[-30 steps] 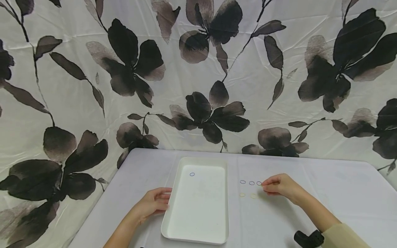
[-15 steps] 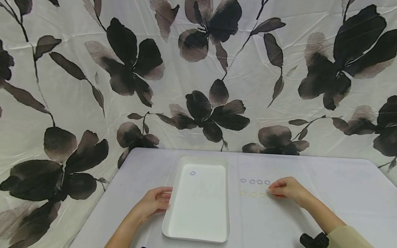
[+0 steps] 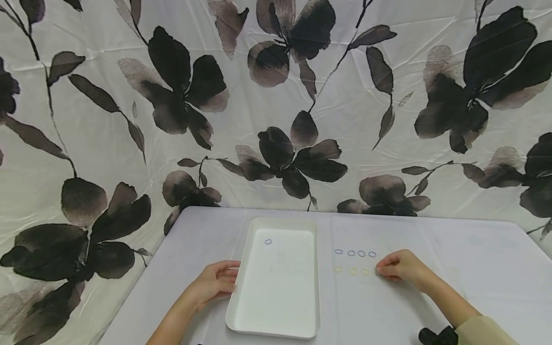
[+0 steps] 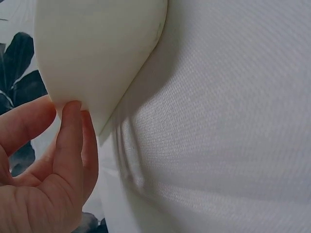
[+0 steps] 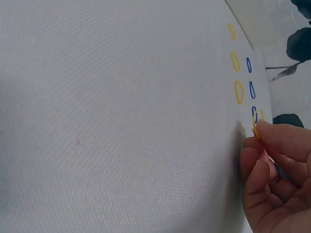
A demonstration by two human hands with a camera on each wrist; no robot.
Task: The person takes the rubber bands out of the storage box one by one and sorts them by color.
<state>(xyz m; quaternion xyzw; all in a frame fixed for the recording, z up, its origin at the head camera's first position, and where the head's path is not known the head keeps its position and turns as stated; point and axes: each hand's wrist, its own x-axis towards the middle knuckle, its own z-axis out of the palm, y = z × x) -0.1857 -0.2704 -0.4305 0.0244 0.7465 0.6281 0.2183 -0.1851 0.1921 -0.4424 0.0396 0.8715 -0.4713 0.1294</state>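
My right hand (image 3: pixel 405 269) is low over the table, just right of two short rows of thin rings that look like rubber bands. Between thumb and forefinger it pinches a yellow rubber band (image 5: pixel 255 129), which shows clearly only in the right wrist view. The far row has several blue rubber bands (image 3: pixel 361 254); the near row has 3 yellow ones, the rightmost yellow band (image 3: pixel 365 272) beside my fingertips. On the left, the fingertips of my left hand (image 3: pixel 209 286) touch the outer left side of a white tray (image 3: pixel 230 314). One blue band (image 3: pixel 268 242) lies inside it.
White cloth covers the table (image 3: pixel 487 268). Its back edge runs along a hanging cloth (image 3: pixel 241 105) with dark flowers. A black device (image 3: pixel 437 336) sits on my right wrist, near the sleeve.
My right hand has shifted to the right and slightly nearer, uncovering the rightmost blue band and the rightmost yellow band. My left hand stays at the tray's side.
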